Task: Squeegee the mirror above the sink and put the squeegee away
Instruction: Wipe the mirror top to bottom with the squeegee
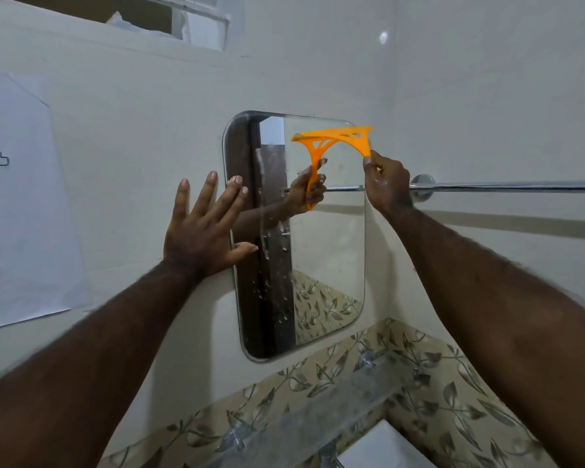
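Observation:
A rounded rectangular mirror (328, 251) hangs on the white wall, with water drops and streaks down its left half. An orange plastic squeegee (348, 136) lies with its blade along the mirror's top right edge. My right hand (385, 184) grips the squeegee's handle just right of the mirror; the handle is mostly hidden by my fingers, and its reflection shows in the glass. My left hand (203, 231) is pressed flat on the wall with fingers spread, and its fingertips and thumb overlap the mirror's left rim.
A chrome towel bar (507, 186) runs along the wall to the right of the mirror. A glass shelf (318, 413) sits below, over leaf-patterned tiles (419, 376), with the white sink (382, 450) at the bottom. A paper sheet (24, 204) is stuck on the left wall.

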